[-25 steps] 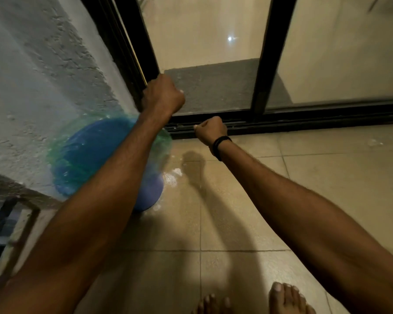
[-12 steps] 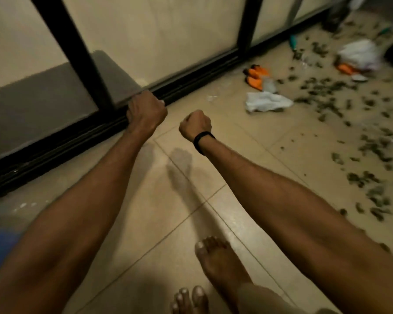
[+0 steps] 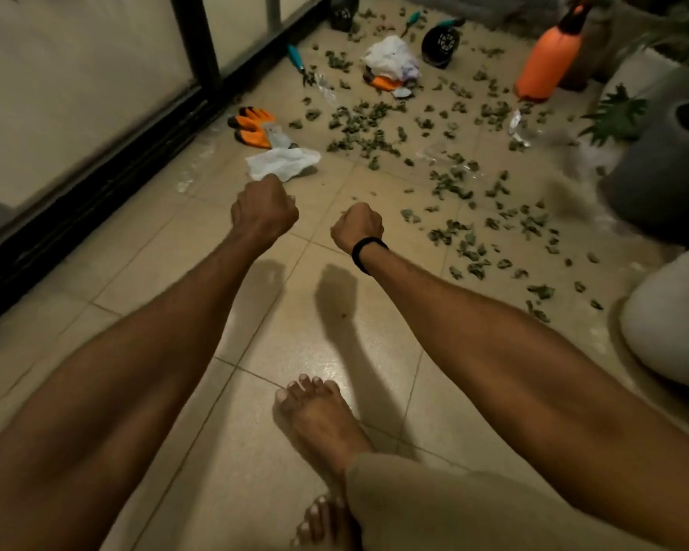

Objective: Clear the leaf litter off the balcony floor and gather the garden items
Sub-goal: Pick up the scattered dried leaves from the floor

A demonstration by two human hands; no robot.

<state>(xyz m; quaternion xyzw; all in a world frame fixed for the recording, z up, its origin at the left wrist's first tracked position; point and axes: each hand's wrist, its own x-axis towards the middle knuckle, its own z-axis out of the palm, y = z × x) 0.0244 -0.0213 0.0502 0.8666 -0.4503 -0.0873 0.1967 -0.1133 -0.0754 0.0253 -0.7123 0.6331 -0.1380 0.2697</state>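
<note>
Dry leaf litter (image 3: pixel 374 125) lies scattered over the far part of the tiled balcony floor (image 3: pixel 303 351), with orange gloves (image 3: pixel 251 127), a white cloth (image 3: pixel 283 163) and an orange spray bottle (image 3: pixel 545 61) among it. Our left hand (image 3: pixel 264 210) and right hand (image 3: pixel 357 228) hang short of it, fingers curled into empty fists, likely just approaching. Black-framed glass panels (image 3: pixel 199 45) line the left and plant pots (image 3: pixel 661 184) the right.

I see leaf litter (image 3: pixel 368 127) spread ahead on the floor (image 3: pixel 255 332) | gloves (image 3: pixel 252 125) left of it by the door track (image 3: pixel 96 184) — cloth (image 3: pixel 283 163) just before them | sprayer (image 3: pixel 545 61) far right, behind the litter
</note>
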